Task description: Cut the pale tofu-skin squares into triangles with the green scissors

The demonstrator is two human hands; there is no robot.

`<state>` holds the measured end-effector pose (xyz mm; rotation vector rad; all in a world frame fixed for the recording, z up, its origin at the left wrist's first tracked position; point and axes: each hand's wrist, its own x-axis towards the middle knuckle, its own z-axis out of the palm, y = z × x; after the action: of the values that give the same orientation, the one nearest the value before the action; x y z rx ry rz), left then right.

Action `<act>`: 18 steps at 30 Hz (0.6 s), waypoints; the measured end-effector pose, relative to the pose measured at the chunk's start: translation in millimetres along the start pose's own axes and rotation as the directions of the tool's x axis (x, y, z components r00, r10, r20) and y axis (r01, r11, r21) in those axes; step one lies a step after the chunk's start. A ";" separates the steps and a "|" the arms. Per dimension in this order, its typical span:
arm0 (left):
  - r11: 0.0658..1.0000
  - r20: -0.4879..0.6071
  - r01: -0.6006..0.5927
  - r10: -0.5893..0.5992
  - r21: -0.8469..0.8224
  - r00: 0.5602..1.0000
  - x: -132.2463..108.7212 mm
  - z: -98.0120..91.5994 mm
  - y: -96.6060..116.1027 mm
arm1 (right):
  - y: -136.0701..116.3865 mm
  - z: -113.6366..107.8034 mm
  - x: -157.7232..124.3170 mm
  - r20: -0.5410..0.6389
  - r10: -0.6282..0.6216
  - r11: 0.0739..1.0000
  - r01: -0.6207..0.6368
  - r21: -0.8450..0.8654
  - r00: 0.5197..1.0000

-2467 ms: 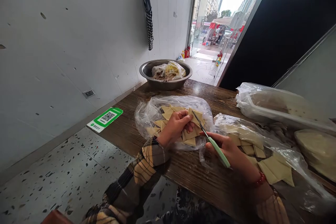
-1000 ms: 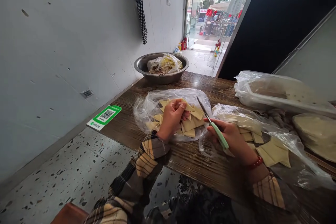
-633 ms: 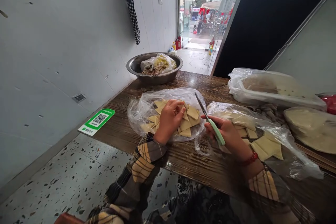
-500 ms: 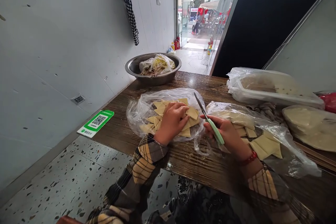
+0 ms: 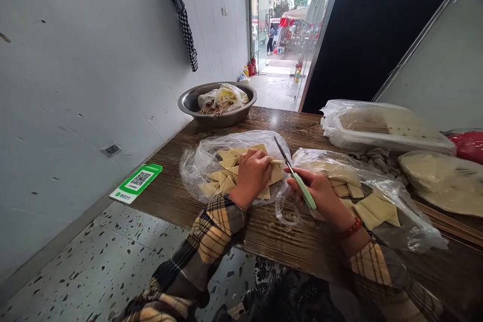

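A heap of pale yellow tofu-skin pieces (image 5: 226, 168) lies on a clear plastic bag (image 5: 199, 161) on the dark wooden table (image 5: 271, 234). My left hand (image 5: 253, 175) is closed on some of these pieces at the heap's right side. My right hand (image 5: 323, 196) grips green-handled scissors (image 5: 298, 181), blades pointing up-left towards the left hand. Both sleeves are plaid.
A second plastic bag with more yellow pieces (image 5: 372, 206) lies right of my right hand. A steel basin (image 5: 217, 103) with skewers and a bag stands at the table's far left. A wrapped tray (image 5: 385, 126) and a round stack of sheets (image 5: 441, 181) lie at right.
My left hand has shifted among the pieces and closed on a few. The scissors stayed in my right hand, close beside it. The view has turned slightly.
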<state>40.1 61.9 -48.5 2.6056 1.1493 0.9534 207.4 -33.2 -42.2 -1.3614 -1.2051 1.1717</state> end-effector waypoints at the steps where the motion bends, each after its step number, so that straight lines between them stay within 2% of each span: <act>1: 0.995 -0.035 0.033 -0.037 -0.093 0.999 1.2 -0.9 -1.4 | -0.2 -0.2 -0.4 -0.004 -0.001 1.000 0.001 0.010 1.000; 3: 0.937 -0.097 0.114 -0.154 -0.330 0.983 3.3 -3.6 -5.0 | -1.1 -0.8 -1.4 -0.009 0.001 1.000 -0.001 0.028 1.000; 4: 0.876 -0.104 0.155 -0.226 -0.457 0.969 4.1 -5.1 -7.3 | -1.8 -1.1 -2.0 -0.008 0.003 1.000 -0.002 0.029 1.000; 6: 0.704 -0.051 0.231 -0.355 -0.671 0.933 5.2 -7.9 -12.3 | -3.5 -1.5 -3.2 -0.003 0.002 1.000 -0.002 0.023 1.000; 8: 0.518 0.046 0.284 -0.425 -0.807 0.904 5.9 -10.0 -17.1 | -5.1 -1.6 -4.5 0.008 -0.006 1.000 0.006 0.013 1.000; 11: 0.253 0.148 0.290 -0.463 -0.923 0.874 6.8 -11.9 -21.3 | -6.4 -1.0 -6.1 0.044 -0.012 1.000 0.013 -0.019 0.999; 13: 0.115 0.184 0.268 -0.474 -0.957 0.861 7.3 -13.3 -21.0 | -6.4 -0.5 -6.8 0.077 -0.007 0.999 0.010 -0.051 0.997; 18: -0.033 0.234 0.249 -0.476 -0.968 0.848 7.1 -19.3 -14.1 | -6.5 -0.3 -8.3 0.158 -0.053 0.988 0.076 -0.138 0.986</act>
<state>23.4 74.5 -34.8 0.9523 0.6397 1.1897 206.6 -41.1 -35.1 -1.3457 -1.4579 1.1799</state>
